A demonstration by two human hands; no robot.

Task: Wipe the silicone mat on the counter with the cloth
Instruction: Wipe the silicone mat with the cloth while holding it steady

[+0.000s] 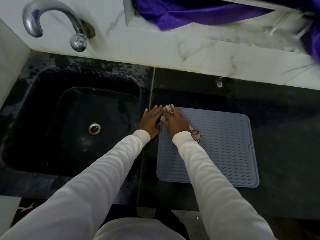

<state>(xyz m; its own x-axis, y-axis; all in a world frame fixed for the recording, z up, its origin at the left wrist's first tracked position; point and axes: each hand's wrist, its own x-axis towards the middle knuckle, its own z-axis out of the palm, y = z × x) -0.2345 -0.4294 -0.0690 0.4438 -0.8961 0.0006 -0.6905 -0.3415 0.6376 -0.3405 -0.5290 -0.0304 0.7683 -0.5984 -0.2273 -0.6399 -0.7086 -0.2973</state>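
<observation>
Where hands [162,120] meet, cloth [168,109] on mat [225,144]

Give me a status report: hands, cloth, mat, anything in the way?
Right hand grips cloth on mat's far-left corner. Left hand flat on counter at mat edge. Rest of mat bare, nothing blocking.

We see blue-grey ridged silicone mat [223,146], matt; patterned pale cloth [196,134], soft; glossy black stone counter [285,135]; shiny curved metal tap [52,19].
</observation>
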